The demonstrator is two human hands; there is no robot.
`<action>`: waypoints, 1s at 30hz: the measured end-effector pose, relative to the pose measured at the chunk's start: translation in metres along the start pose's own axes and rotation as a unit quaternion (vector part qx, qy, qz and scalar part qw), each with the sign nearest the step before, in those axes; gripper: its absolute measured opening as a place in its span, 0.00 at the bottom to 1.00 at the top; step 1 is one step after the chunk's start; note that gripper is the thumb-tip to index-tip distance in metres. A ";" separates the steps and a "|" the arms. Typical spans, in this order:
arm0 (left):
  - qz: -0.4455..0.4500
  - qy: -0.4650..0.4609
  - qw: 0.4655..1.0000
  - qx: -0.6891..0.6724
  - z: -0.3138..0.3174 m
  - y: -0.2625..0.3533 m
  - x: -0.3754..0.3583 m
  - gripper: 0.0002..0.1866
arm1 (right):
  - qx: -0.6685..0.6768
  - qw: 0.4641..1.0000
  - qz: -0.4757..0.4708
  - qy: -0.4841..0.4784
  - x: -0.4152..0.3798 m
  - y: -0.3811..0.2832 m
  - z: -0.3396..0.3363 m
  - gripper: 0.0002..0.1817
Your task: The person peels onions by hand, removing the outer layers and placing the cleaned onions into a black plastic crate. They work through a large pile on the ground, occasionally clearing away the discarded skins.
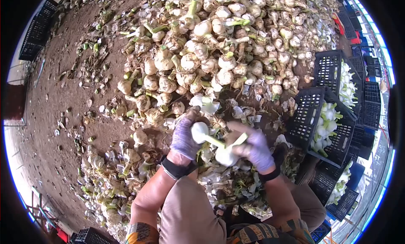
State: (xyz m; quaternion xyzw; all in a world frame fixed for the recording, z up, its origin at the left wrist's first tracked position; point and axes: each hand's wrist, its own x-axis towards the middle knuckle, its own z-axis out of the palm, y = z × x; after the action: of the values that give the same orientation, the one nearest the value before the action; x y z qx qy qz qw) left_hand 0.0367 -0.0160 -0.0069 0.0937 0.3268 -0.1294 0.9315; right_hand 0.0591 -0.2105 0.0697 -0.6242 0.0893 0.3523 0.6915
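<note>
My left hand [184, 136], in a purple-and-white glove with dirty fingertips, is closed around a peeled white garlic bulb [199, 132]. The bulb's pale stem points right and down. Opposite it, my right hand [254, 150], gloved alike and partly smeared by motion, grips a second peeled garlic bulb [227, 156] near its short stem. The two bulbs are close together above my knees; whether they touch is hard to make out. Loose white peel [206, 104] lies just beyond my left fingertips.
A large heap of unpeeled garlic [202, 63] spreads ahead. Peelings [118, 168] cover the ground around my legs. At right, black crates [308, 113] hold peeled white bulbs [327, 124], with more crates behind. Another black crate [36, 33] stands far left on the bare soil.
</note>
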 end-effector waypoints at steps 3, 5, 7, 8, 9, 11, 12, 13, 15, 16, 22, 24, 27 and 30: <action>-0.037 0.063 0.997 -0.003 0.020 -0.017 -0.002 0.12 | -0.110 0.986 -0.113 -0.056 0.006 0.000 0.027 0.27; 0.050 0.013 0.987 0.151 0.018 -0.023 -0.005 0.22 | -0.022 0.998 -0.052 0.012 -0.002 0.006 0.019 0.20; 0.055 -0.068 0.920 0.382 0.002 -0.012 -0.018 0.22 | -0.099 0.985 -0.076 0.116 -0.016 -0.013 -0.009 0.17; 0.173 -0.028 0.865 0.471 -0.033 -0.021 -0.004 0.20 | -0.101 0.970 -0.109 0.190 -0.027 -0.031 -0.025 0.16; 0.263 -0.014 0.762 0.591 -0.041 -0.007 0.001 0.19 | -0.166 0.943 -0.196 0.214 -0.036 -0.042 -0.058 0.18; 0.367 0.081 0.509 0.774 -0.048 0.010 0.001 0.18 | -0.255 0.854 -0.279 0.356 -0.063 -0.066 -0.126 0.23; 0.381 0.068 0.449 0.805 -0.047 0.011 0.009 0.20 | -0.269 0.837 -0.272 0.392 -0.083 -0.084 -0.162 0.22; 0.394 0.056 0.387 0.832 -0.046 0.012 0.015 0.22 | -0.283 0.818 -0.265 0.426 -0.104 -0.106 -0.189 0.22; 0.312 0.058 0.293 0.902 -0.037 -0.004 0.027 0.27 | -0.306 0.769 -0.200 0.524 -0.124 -0.136 -0.217 0.21; 0.273 0.046 0.304 0.911 -0.034 -0.018 0.032 0.29 | -0.306 0.769 -0.203 0.523 -0.129 -0.136 -0.241 0.21; -0.092 -0.574 0.396 0.711 -0.123 -0.143 0.049 0.29 | -0.499 0.750 -0.260 0.347 -0.075 -0.090 -0.189 0.15; -0.247 -0.509 0.457 0.686 -0.083 -0.108 0.014 0.27 | -0.467 0.815 -0.254 0.230 -0.032 -0.040 -0.126 0.17; -0.234 -0.490 0.509 0.668 -0.029 -0.051 0.001 0.26 | -0.369 0.918 -0.093 0.113 0.010 0.044 -0.046 0.16; 0.020 -0.276 0.497 0.822 -0.030 0.000 -0.016 0.18 | -0.416 0.908 -0.044 -0.033 0.017 0.105 -0.005 0.15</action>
State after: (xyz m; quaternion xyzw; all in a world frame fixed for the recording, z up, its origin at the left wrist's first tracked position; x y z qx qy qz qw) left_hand 0.0079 -0.0051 -0.0198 0.7833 -0.2029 -0.3401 0.4791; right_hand 0.0105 -0.2114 -0.0253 -0.8469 -0.1155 0.3470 0.3860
